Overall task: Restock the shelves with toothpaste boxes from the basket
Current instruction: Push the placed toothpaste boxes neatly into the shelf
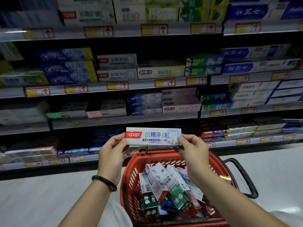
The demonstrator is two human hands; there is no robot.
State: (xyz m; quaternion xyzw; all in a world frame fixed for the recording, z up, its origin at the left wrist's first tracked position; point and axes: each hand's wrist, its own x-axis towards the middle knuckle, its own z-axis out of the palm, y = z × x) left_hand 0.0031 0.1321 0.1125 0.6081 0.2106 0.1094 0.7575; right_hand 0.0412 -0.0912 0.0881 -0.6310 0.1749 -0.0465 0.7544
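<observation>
I am looking into a shop aisle. A pale, glossy floor (41, 194) runs along the foot of the shelves (114, 119), which rise in several tiers ahead of me. Every tier is packed with toothpaste cartons lying lengthwise in stacks. Red-and-yellow price tags (117, 85) line the shelf edges. The top tier and both sides are blurred, so I cannot read most labels there.

I hold one box (154, 135) level in front of the lower tiers, just above the far rim of the basket (131, 174). Its printed face is towards me, white and pale blue with a red logo patch at its left end. My left hand (111, 159) pinches that left end, thumb on the front by the red patch and fingers behind. My right hand (193, 154) pinches the right end the same way. As far as I can tell the box touches only my two hands. A dark beaded bracelet (105, 181) circles my left wrist.

Two twin boxes (117, 68) of the same design lie stacked on the second tier from the top, above the box and a little to its left.

The basket is red slotted plastic and sits low between my forearms, with a black handle (242, 177) reaching out to the right. Inside is a jumble of loose boxes (160, 179). White ones stand tilted in the middle, green ones are nearer me, and dark red and blue ones lie lower down. My right forearm crosses over its right rim.
</observation>
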